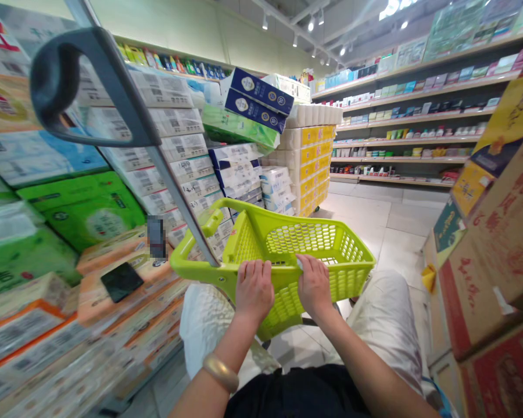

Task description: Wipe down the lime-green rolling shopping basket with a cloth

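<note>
A lime-green plastic shopping basket (331, 244) stands in front of my knees, its mesh inside bare. A grey pull handle (91, 87) on a metal rod rises from it toward the upper left. My left hand (253, 288) grips the near rim, fingers curled over the edge. My right hand (314, 284) grips the same rim just beside it, and something small and white shows at its fingertips; I cannot make out what it is. A gold bangle (220, 371) sits on my left wrist.
Stacked tissue and paper packs (87, 215) fill the left side, with a dark phone (122, 281) lying on one. Brown cartons (501, 244) pile up on the right. A tiled aisle (375, 215) runs ahead to shelves (418, 116) of goods and a yellow-and-white roll stack (311, 157).
</note>
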Demonstrator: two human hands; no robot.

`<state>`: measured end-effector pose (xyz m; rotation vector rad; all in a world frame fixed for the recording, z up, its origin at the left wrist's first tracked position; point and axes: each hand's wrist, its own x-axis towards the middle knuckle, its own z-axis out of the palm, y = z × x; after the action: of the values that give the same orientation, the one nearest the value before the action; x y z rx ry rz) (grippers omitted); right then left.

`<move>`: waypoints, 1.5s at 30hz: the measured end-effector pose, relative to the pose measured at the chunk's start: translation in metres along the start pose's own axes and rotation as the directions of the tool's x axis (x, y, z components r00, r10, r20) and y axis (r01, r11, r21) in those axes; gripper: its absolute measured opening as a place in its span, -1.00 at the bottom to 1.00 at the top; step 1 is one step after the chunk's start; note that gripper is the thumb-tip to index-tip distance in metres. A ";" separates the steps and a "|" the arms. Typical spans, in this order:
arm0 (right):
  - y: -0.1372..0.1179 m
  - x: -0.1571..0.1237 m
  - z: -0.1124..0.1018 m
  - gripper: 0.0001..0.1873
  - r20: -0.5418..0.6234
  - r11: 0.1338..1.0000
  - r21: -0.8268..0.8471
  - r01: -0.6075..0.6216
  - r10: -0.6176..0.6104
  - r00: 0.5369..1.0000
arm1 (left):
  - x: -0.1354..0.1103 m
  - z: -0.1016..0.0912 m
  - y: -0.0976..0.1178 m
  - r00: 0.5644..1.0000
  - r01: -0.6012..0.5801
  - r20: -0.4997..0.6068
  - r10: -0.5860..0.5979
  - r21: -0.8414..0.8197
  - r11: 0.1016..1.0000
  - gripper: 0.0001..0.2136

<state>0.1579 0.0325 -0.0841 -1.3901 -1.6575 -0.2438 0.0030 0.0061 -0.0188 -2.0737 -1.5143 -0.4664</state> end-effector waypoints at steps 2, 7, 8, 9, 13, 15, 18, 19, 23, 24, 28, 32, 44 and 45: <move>0.001 0.002 0.002 -0.50 0.020 1.000 -0.010 0.008 -0.008 1.000 | 0.002 0.000 -0.003 1.000 -0.002 -0.002 0.002 0.012 1.000 -0.68; -0.006 0.012 0.008 -0.51 0.080 1.000 0.003 -0.005 0.005 0.997 | 0.011 0.003 -0.010 1.000 0.009 0.014 -0.009 0.031 0.999 -0.71; -0.012 0.014 0.011 -0.51 0.094 1.000 0.021 -0.003 0.001 0.996 | 0.014 0.004 -0.011 1.000 0.020 0.020 -0.021 0.034 0.999 -0.72; -0.020 0.017 0.014 -0.50 0.109 0.999 0.048 0.008 -0.013 0.994 | 0.016 0.005 -0.012 0.999 0.031 0.026 -0.032 0.037 0.999 -0.73; -0.043 0.027 0.024 -0.47 0.154 0.976 0.180 0.120 -0.148 0.977 | 0.023 0.008 -0.017 0.998 0.042 0.054 -0.044 0.042 0.998 -0.74; -0.040 0.030 0.025 -0.45 0.167 0.971 0.189 0.146 -0.178 0.970 | 0.026 0.010 -0.020 0.997 0.038 0.062 -0.041 0.044 0.998 -0.73; -0.015 0.028 0.020 -0.46 0.166 0.987 0.118 0.108 -0.126 0.978 | 0.029 0.012 -0.023 0.997 0.044 0.067 -0.047 0.046 0.998 -0.72; -0.006 0.027 0.017 -0.47 0.154 0.993 0.089 0.081 -0.094 0.984 | 0.029 0.013 -0.023 0.996 0.047 0.069 -0.050 0.043 0.998 -0.71; 0.007 0.023 0.012 -0.46 0.115 0.993 0.106 0.047 -0.059 0.992 | 0.028 0.014 -0.024 0.996 0.058 0.065 -0.058 0.003 0.998 -0.69; 0.002 0.024 0.012 -0.44 0.116 0.987 0.147 0.064 -0.082 0.990 | 0.027 0.014 -0.024 0.997 0.058 0.061 -0.057 -0.006 0.998 -0.68; -0.026 0.026 0.018 -0.42 0.140 0.937 0.320 0.139 -0.192 0.971 | 0.021 0.013 -0.022 0.998 0.060 0.032 -0.059 -0.023 0.998 -0.67; -0.037 0.027 0.018 -0.43 0.161 0.906 0.388 0.172 -0.250 0.955 | 0.014 0.013 -0.021 0.997 0.076 0.008 -0.076 -0.035 0.996 -0.69; -0.031 0.028 0.013 -0.50 0.153 0.883 0.444 0.153 -0.243 0.958 | 0.015 0.027 -0.026 0.988 0.127 -0.076 -0.138 -0.132 0.983 -0.72; -0.034 0.027 0.016 -0.50 0.141 0.895 0.423 0.144 -0.222 0.965 | 0.015 0.027 -0.027 0.988 0.124 -0.072 -0.135 -0.142 0.982 -0.71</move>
<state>0.1231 0.0493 -0.0598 -0.9611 -1.8680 0.1312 -0.0184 0.0400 -0.0267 -2.0382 -1.6150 -0.7142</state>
